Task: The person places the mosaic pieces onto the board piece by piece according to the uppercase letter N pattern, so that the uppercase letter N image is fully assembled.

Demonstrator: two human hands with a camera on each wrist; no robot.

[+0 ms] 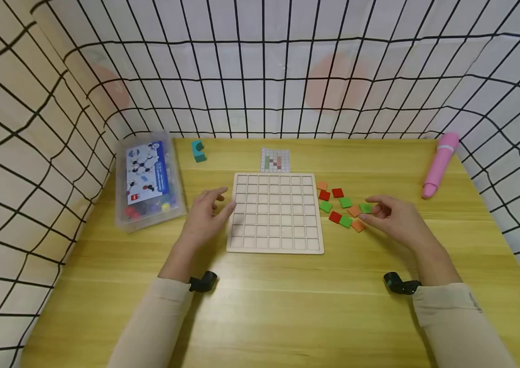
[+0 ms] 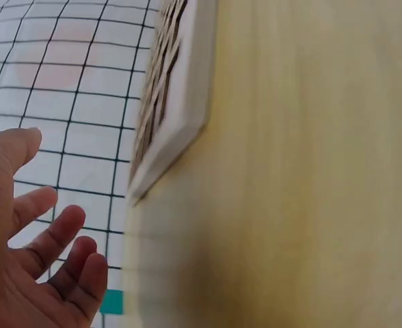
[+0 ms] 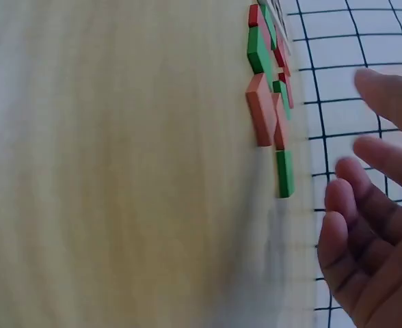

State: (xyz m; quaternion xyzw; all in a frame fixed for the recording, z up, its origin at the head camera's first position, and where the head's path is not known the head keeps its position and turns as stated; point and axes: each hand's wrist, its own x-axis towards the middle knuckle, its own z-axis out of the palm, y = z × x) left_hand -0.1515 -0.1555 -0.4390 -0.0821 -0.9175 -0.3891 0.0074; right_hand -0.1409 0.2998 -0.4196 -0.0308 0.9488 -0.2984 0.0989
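Note:
A square wooden grid board lies flat in the middle of the table. To its left, my left hand hovers with fingers loosely bent and thumb near the board's edge; the left wrist view shows the fingers spread and holding nothing. Red, green and orange square tiles lie scattered right of the board. My right hand is at their right side, thumb and forefinger apart, close to a green tile and an orange tile. In the right wrist view, its palm and relaxed fingers have nothing in them.
Behind the board lies a small printed pattern card. A clear plastic box with a blue and white label stands at left, a teal block behind it to the right. At far right lies a pink cylinder. Black netting surrounds the table.

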